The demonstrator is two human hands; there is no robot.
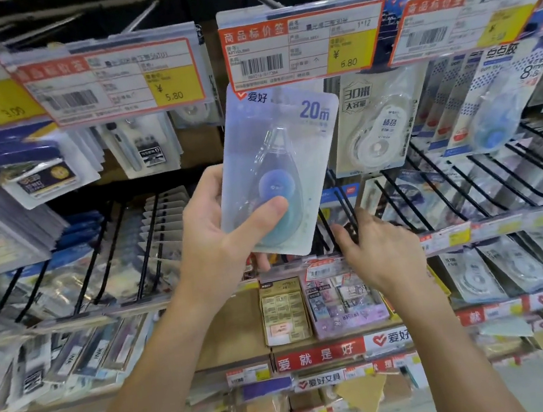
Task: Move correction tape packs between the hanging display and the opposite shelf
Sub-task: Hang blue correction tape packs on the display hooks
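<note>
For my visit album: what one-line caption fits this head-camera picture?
Left hand holds a 20 m correction tape pack below a 6.80 price tag; right hand reaches toward the shelf's wire dividers.

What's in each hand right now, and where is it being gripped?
The left hand grips the blue correction tape pack by its lower part, thumb across the front. The right hand holds nothing; its fingers reach among the black shelf dividers.

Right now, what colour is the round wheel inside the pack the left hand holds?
Blue, seen in the head view: wheel.
</note>
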